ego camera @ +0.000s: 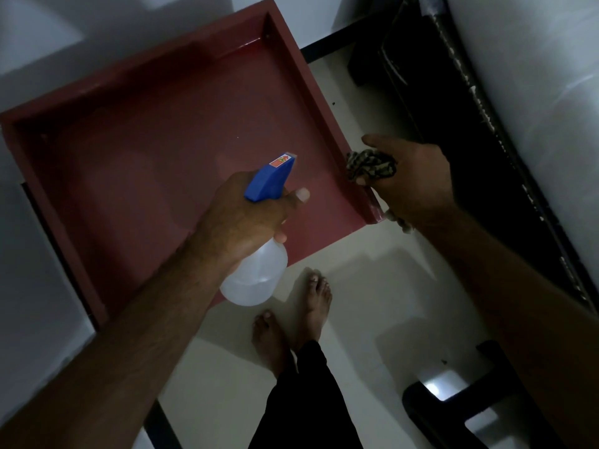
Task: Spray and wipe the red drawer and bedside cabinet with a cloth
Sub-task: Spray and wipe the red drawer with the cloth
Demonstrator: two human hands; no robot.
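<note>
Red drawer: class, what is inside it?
Inside the drawer only its bare red floor shows. The left hand and spray bottle hide a patch near its front edge.

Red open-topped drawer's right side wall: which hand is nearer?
Right. The right hand, gripping a patterned cloth, is at that wall; the left hand holds a blue-topped clear spray bottle over the drawer's floor.
</note>
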